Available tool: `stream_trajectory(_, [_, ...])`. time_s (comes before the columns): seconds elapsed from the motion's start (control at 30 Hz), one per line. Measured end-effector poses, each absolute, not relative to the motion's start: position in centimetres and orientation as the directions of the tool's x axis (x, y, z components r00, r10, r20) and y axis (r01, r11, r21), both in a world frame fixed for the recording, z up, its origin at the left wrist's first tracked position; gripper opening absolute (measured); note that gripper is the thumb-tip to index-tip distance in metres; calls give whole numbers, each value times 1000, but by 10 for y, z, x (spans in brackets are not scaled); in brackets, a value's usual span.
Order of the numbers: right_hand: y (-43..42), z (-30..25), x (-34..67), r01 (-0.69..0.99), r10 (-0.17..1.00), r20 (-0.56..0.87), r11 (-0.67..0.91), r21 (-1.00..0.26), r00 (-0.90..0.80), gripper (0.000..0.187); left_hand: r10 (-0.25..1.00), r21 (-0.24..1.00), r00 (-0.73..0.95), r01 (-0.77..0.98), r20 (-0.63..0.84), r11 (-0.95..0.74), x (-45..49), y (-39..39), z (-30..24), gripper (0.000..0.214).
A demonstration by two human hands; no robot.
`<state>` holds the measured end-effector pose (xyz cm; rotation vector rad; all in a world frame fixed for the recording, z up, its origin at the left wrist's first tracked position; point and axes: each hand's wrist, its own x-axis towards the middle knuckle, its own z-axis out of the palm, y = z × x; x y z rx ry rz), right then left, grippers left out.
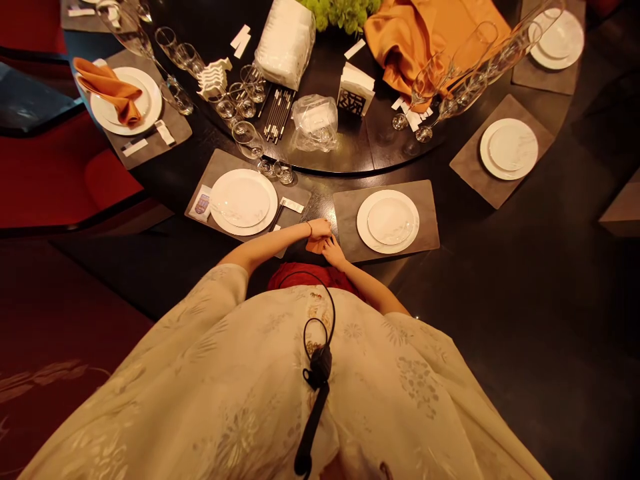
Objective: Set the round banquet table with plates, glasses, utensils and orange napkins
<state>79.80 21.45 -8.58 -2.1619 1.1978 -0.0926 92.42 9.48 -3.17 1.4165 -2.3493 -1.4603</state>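
My left hand (319, 229), with a thin bracelet at the wrist, and my right hand (334, 253) meet at the table's near edge. A small orange napkin (315, 245) is bunched between them and partly hidden by my fingers. Both hands appear to grip it. To the left of my hands lies a brown placemat (215, 167) with a white plate (216, 217). To the right, a second brown placemat (425, 220) with a white plate (363, 223) lies close to my right hand.
A dark round table (165, 173) holds more place settings. A turntable (360, 150) carries wine glasses (247, 140), chopsticks (279, 113), wrapped packs (315, 123) and orange cloth (415, 43). Red chairs (60, 173) stand at the left. My cream patterned garment (400, 393) fills the bottom.
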Motion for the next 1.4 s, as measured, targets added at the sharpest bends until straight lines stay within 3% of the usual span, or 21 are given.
stream_trajectory(0.1, [220, -76, 786, -728, -776, -249, -357, -585, 580, 60, -587, 661, -640, -716, -495, 224, 922, 91, -44, 15])
stream_trajectory(0.17, [229, -69, 770, -738, -833, -241, -261, -622, 498, 58, -680, 637, -596, -732, -426, 243, 925, 96, -53, 16])
stream_trajectory(0.27, [246, -62, 750, -700, -953, -299, 181, -691, 50, 36, -839, 634, -450, -754, -306, 173, 932, 114, -62, 29])
stream_trajectory(0.33, [252, -62, 748, -468, -846, -501, 524, -712, -184, 27, -889, 634, -320, -772, -327, 44, 934, 129, -66, 36])
stream_trajectory(0.43, [246, -65, 763, 6, -623, -774, 779, -628, -110, 28, -896, 669, -179, -727, -406, -158, 934, 148, -65, 39])
stream_trajectory(0.5, [234, -65, 776, 172, -592, -803, 786, -594, -71, 27, -884, 718, -147, -650, -443, -251, 937, 156, -60, 37])
stream_trajectory(0.6, [211, -54, 788, 242, -576, -816, 785, -570, -52, 29, -900, 826, -89, -445, -426, -347, 951, 160, -41, 35])
stream_trajectory(0.73, [177, -25, 797, 364, -618, -749, 772, -520, 240, 38, -966, 942, 146, -234, -212, -242, 981, 169, -2, 37])
stream_trajectory(0.8, [159, -11, 810, 409, -635, -691, 765, -498, 346, 39, -977, 966, 168, -202, -131, -164, 991, 174, 17, 41])
stream_trajectory(0.9, [130, 1, 842, 389, -634, -668, 770, -505, 388, 30, -982, 986, 163, -123, -91, -111, 998, 176, 37, 48])
stream_trajectory(1.0, [103, 7, 881, 342, -622, -635, 783, -519, 458, 21, -954, 988, 288, -103, -77, -111, 1010, 167, 47, 50])
stream_trajectory(1.17, [67, 16, 938, 215, -558, -609, 811, -544, 563, 22, -871, 977, 488, -152, -57, -149, 1055, 149, 62, 59])
stream_trajectory(1.4, [28, 11, 1015, 79, -408, -604, 866, -495, 684, 16, -788, 989, 614, -82, -45, -120, 1125, 141, 52, 39])
